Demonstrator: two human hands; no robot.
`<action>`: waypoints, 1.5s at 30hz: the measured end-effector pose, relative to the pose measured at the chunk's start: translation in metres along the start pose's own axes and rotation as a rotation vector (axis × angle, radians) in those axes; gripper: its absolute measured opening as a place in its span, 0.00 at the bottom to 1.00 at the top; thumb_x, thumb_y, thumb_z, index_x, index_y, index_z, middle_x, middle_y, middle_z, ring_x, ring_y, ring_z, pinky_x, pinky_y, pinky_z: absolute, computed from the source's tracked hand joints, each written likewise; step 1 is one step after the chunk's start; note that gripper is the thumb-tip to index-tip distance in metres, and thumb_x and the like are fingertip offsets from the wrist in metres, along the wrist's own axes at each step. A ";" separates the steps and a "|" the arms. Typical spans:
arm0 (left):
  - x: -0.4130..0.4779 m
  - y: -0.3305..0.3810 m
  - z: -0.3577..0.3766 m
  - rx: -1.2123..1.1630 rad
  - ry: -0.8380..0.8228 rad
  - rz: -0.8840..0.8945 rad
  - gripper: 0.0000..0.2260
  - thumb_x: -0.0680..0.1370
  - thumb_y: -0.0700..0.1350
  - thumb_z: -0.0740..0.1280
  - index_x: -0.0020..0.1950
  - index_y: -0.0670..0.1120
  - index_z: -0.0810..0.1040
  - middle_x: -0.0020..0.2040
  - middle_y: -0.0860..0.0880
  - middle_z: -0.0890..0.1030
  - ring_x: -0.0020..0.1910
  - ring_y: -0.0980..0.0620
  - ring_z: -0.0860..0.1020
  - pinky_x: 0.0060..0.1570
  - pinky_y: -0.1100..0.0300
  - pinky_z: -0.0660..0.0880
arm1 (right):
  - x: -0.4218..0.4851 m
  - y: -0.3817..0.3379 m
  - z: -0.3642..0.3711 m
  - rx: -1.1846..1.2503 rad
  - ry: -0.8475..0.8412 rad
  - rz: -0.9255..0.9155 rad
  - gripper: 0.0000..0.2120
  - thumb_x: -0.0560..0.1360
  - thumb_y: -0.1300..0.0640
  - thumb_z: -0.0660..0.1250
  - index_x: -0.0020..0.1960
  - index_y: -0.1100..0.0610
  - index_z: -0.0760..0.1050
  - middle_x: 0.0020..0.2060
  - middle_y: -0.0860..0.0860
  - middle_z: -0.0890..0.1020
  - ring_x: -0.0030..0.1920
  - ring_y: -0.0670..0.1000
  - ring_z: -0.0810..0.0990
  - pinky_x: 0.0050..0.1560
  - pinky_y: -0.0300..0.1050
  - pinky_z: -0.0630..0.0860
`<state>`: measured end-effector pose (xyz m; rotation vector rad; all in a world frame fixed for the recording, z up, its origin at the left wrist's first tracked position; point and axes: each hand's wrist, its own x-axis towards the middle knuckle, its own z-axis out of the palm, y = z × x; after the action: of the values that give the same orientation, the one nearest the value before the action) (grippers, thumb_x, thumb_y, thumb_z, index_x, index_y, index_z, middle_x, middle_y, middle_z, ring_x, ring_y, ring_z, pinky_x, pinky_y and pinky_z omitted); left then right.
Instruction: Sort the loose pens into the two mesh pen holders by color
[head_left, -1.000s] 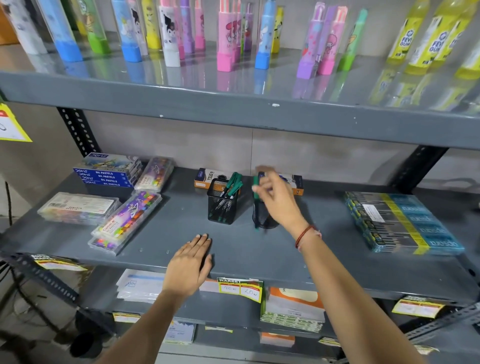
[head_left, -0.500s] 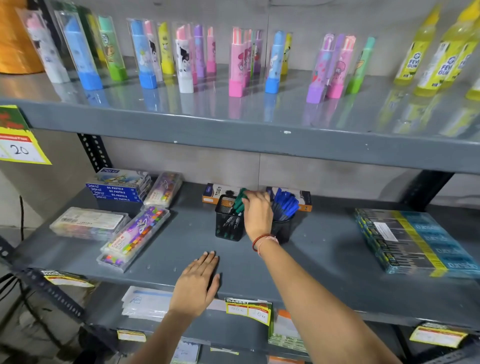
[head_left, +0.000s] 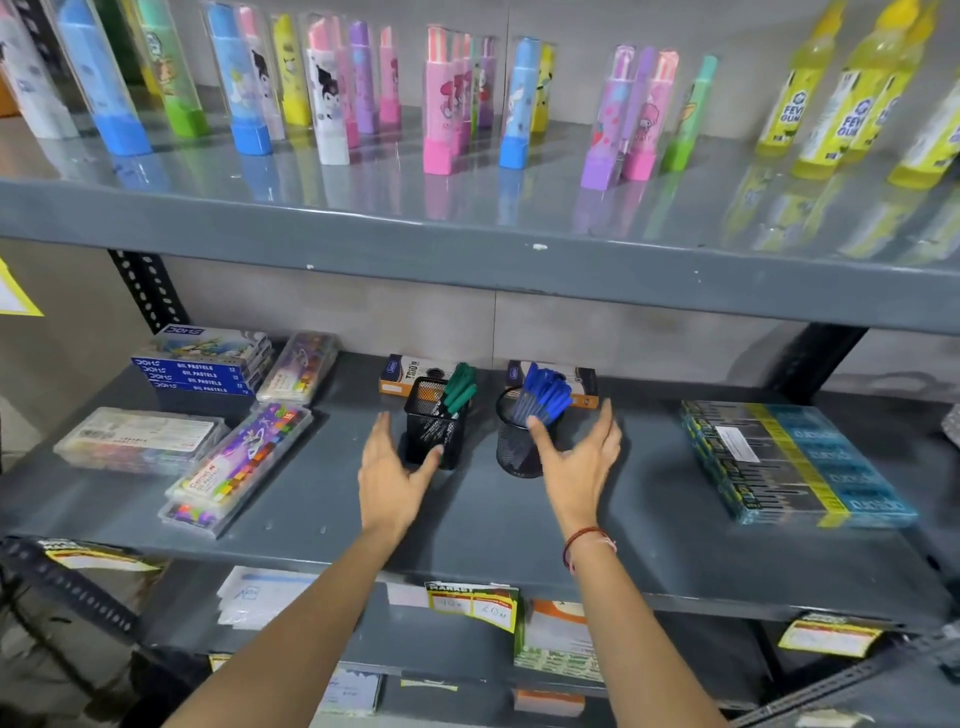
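Observation:
Two black mesh pen holders stand side by side on the grey middle shelf (head_left: 519, 525). The square holder (head_left: 434, 431) on the left contains several green-capped pens (head_left: 457, 389). The round holder (head_left: 514, 447) on the right contains several blue-capped pens (head_left: 543, 392). My left hand (head_left: 389, 478) is open, its thumb near the front of the square holder. My right hand (head_left: 579, 462) is open too, its thumb against the round holder's right side. Neither hand holds a pen, and no loose pen shows on the shelf.
Two small pen boxes (head_left: 402, 371) lie behind the holders. Pastel boxes and crayon cases (head_left: 244, 460) lie to the left. A flat teal and yellow pack (head_left: 789, 457) lies to the right. The upper shelf edge (head_left: 467, 260) overhangs, carrying cartoon tubes and glue bottles.
My right hand held a green pen, put it in the square holder and drew back empty. My left hand rose from the shelf front toward the square holder.

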<state>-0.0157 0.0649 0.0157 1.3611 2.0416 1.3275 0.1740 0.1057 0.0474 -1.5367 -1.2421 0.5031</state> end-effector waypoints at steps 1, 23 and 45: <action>0.005 0.003 0.005 -0.018 0.010 -0.022 0.41 0.69 0.54 0.74 0.73 0.41 0.56 0.73 0.40 0.63 0.72 0.43 0.60 0.69 0.44 0.61 | 0.001 0.008 0.001 -0.001 -0.087 0.069 0.52 0.63 0.45 0.78 0.75 0.60 0.52 0.73 0.61 0.60 0.73 0.62 0.59 0.72 0.59 0.61; -0.011 0.012 0.017 -0.160 0.126 0.029 0.29 0.61 0.54 0.78 0.58 0.49 0.73 0.50 0.51 0.83 0.50 0.51 0.80 0.49 0.55 0.77 | -0.003 0.020 0.004 0.022 -0.181 -0.007 0.37 0.57 0.49 0.81 0.60 0.54 0.68 0.55 0.54 0.80 0.56 0.53 0.79 0.57 0.46 0.77; -0.079 0.005 -0.018 -0.130 -0.036 -0.001 0.38 0.62 0.57 0.78 0.66 0.47 0.67 0.61 0.44 0.76 0.60 0.47 0.74 0.60 0.48 0.72 | -0.080 0.025 -0.043 -0.078 -0.241 0.009 0.50 0.59 0.42 0.79 0.73 0.52 0.57 0.69 0.53 0.68 0.70 0.53 0.67 0.69 0.51 0.67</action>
<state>0.0119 -0.0109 0.0128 1.3165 1.8970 1.3988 0.1901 0.0178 0.0190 -1.5816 -1.4539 0.6680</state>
